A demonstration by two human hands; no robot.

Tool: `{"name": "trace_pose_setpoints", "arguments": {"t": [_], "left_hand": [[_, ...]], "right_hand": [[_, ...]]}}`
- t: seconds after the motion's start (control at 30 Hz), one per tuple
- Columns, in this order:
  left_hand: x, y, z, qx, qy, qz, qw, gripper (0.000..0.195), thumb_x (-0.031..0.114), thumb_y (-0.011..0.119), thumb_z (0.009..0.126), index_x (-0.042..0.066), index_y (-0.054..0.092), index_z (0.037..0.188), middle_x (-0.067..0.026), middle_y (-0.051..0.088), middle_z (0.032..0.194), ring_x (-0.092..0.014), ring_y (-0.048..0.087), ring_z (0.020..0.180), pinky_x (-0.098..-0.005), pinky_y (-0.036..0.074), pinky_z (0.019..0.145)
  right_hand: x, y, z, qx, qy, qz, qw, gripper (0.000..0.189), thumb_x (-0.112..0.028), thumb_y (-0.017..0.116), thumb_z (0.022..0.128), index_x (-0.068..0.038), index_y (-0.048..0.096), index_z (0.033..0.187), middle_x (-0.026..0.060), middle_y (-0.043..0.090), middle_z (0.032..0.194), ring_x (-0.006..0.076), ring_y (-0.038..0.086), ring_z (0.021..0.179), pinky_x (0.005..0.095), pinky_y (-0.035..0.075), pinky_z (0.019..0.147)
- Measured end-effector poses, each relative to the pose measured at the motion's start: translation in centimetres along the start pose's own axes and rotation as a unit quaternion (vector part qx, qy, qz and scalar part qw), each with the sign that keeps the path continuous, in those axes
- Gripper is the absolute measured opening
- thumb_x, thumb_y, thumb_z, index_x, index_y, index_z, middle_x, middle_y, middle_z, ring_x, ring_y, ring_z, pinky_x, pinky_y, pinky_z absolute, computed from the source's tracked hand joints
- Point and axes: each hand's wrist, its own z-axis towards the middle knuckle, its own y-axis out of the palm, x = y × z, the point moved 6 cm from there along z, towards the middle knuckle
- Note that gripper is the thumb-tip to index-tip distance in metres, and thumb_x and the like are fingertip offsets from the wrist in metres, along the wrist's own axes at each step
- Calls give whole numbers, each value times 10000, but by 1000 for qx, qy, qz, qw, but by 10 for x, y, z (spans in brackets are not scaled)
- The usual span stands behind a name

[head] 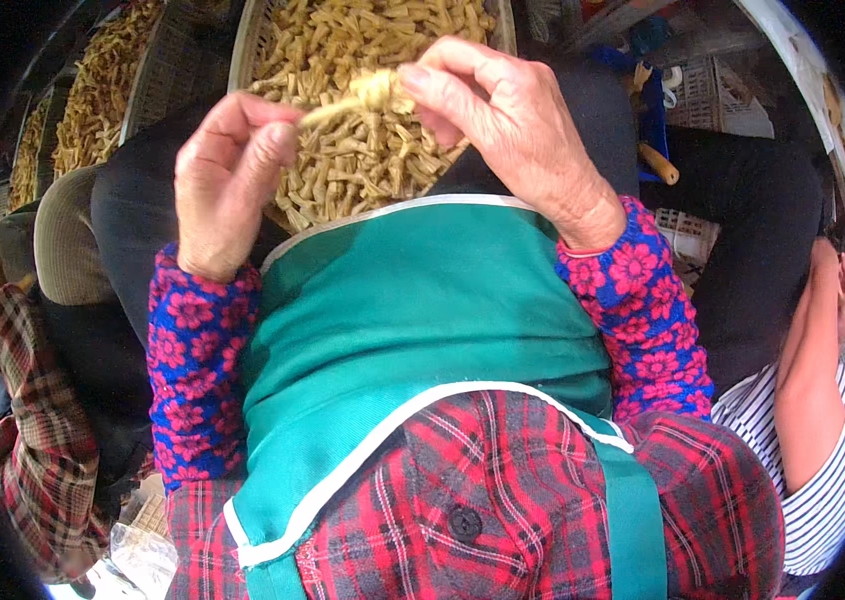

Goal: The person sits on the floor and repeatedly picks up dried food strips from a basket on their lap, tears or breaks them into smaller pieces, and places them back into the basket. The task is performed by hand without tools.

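Note:
Above the basket, a pale yellow knotted strip of plant-like food (371,91) is stretched between my hands. My left hand (231,176) pinches its thin end between thumb and fingertips. The wrapped, thicker end is gripped by the thumb and fingers of my right hand (509,124), which partly hide it. Below lies a plastic basket (244,46) of many short tan-yellow knotted pieces (370,169), close to my lap. Both my forearms wear blue sleeves with pink flowers.
More crates of yellowish strips (104,90) stand at the upper left. A wooden handle (659,163) sticks out by a blue object (653,139) on the right. People sit close on both sides: a plaid sleeve (40,420) at left, a bare arm (812,375) at right.

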Motion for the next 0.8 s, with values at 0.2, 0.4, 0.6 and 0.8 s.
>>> {"name": "trace_pose_setpoints", "arguments": {"t": [0.2,0.4,0.6,0.8], "left_hand": [[3,17,3,-20,-22,-1,1000,156,162,675,997,15,651,1043,40,600,823,-3,482,699,-155,380,621],[15,8,2,15,-40,15,999,90,102,662,982,17,634,981,25,621,844,-9,548,762,-161,434,679],[87,-6,58,87,173,120,974,112,103,657,980,-3,626,996,16,636,858,-45,585,799,-201,480,743],[110,-29,110,158,196,169,953,162,182,645,986,20,643,979,9,644,839,-48,559,758,-209,451,683]], "right_hand": [[-1,30,0,-156,77,138,975,218,-197,627,1012,-44,646,1166,6,672,816,55,613,683,220,499,613],[-6,12,9,-60,29,109,992,133,-168,673,985,-41,658,1024,-20,655,797,22,546,628,194,432,543],[-58,-31,72,76,-173,-38,981,122,-151,710,958,-48,659,999,-31,638,753,26,578,628,208,460,559],[-74,-41,130,178,-304,-110,929,148,-205,738,927,-75,681,970,9,655,714,53,617,624,250,500,570]]}}
